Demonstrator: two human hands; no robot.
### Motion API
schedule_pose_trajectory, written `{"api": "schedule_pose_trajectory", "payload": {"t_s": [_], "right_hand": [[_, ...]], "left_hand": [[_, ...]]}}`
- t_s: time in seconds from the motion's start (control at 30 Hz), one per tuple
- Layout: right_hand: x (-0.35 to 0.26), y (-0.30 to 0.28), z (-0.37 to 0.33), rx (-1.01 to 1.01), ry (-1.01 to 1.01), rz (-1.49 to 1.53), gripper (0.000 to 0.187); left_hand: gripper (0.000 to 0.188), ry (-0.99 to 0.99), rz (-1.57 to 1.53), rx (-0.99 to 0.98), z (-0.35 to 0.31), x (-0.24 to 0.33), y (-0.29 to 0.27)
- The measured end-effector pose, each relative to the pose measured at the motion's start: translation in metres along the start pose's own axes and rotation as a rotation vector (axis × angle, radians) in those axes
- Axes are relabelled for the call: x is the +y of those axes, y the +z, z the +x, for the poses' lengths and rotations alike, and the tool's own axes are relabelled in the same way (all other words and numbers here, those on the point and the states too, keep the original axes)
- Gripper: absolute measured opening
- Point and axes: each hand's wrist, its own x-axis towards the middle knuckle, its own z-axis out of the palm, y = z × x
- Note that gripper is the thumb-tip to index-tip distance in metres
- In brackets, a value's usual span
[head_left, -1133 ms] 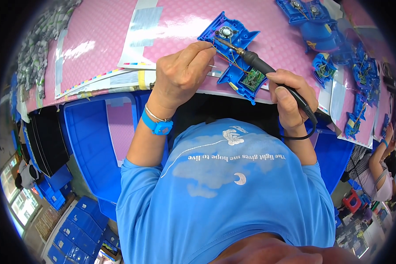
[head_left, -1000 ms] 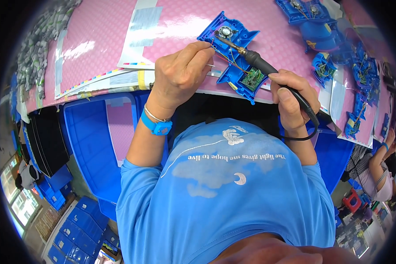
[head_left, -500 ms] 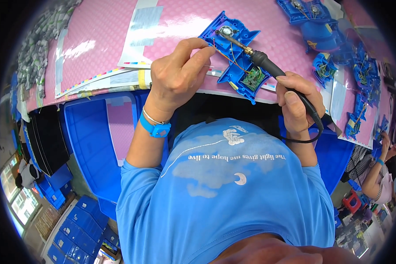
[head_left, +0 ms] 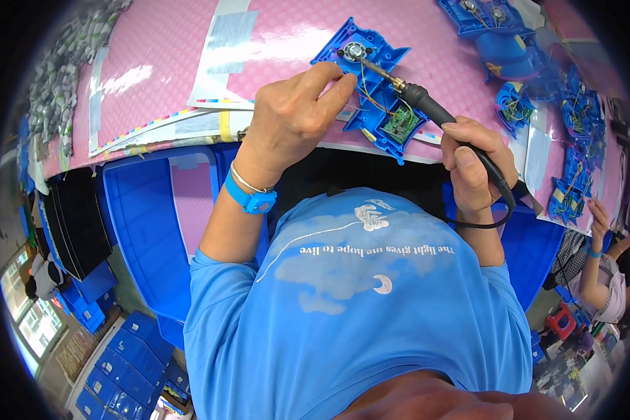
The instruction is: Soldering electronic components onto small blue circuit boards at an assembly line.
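Note:
An opened blue plastic casing half (head_left: 388, 59) lies at the table's near edge, with a small round speaker (head_left: 355, 50) in its far part and a green circuit board (head_left: 401, 124) in its near part. Thin orange and yellow wires (head_left: 368, 100) run between them. My left hand (head_left: 297, 115) is closed in a pinch beside the speaker, apparently on a wire end, though the fingers partly hide it. In my right hand (head_left: 477, 157), the fingers wrap a black-handled soldering iron (head_left: 430, 105), its metal tip at the speaker's edge.
Several more blue casings with wiring (head_left: 514, 108) lie along the right of the pink table (head_left: 280, 42). Grey patterned pieces (head_left: 66, 80) are heaped at the left. Blue bins (head_left: 136, 224) stand below the table edge. Another person's arm (head_left: 595, 259) reaches in at far right.
My left hand has moved slightly right, bringing the wire to the speaker. The casing has shifted a little left. The soldering iron stays nearly in place. The other person's hand at right has moved left.

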Motion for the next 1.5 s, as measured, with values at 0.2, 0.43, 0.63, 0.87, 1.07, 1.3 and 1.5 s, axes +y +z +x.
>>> {"api": "schedule_pose_trajectory", "payload": {"t_s": [0.2, 0.43, 0.63, 0.87, 1.07, 1.3, 1.5], "right_hand": [[0.001, 0.0, -0.001, -0.036, -0.006, -0.027, 0.03], [0.001, 0.001, -0.001, 0.017, 0.045, -0.049, 0.025], [0.005, 0.001, 0.0, 0.016, 0.043, -0.007, 0.025], [0.007, 0.0, 0.001, 0.003, 0.044, 0.0, 0.025], [0.001, 0.001, 0.0, 0.018, 0.02, 0.021, 0.026], [-0.002, -0.004, -0.002, -0.002, 0.016, 0.003, 0.035], [0.001, -0.004, -0.002, 0.021, 0.002, 0.011, 0.031]], "left_hand": [[0.024, 0.07, 0.019, 0.091, 0.0, -0.003, 0.008], [0.023, 0.035, 0.011, 0.073, 0.002, -0.005, 0.013], [0.023, 0.017, -0.033, 0.057, 0.007, -0.003, 0.011], [0.025, -0.005, -0.025, 0.034, 0.007, 0.0, 0.009], [0.025, -0.009, -0.021, 0.036, 0.007, -0.002, 0.009], [0.025, -0.008, -0.047, 0.04, 0.008, -0.003, 0.011], [0.023, -0.02, -0.077, 0.05, 0.006, -0.003, 0.01]]}}
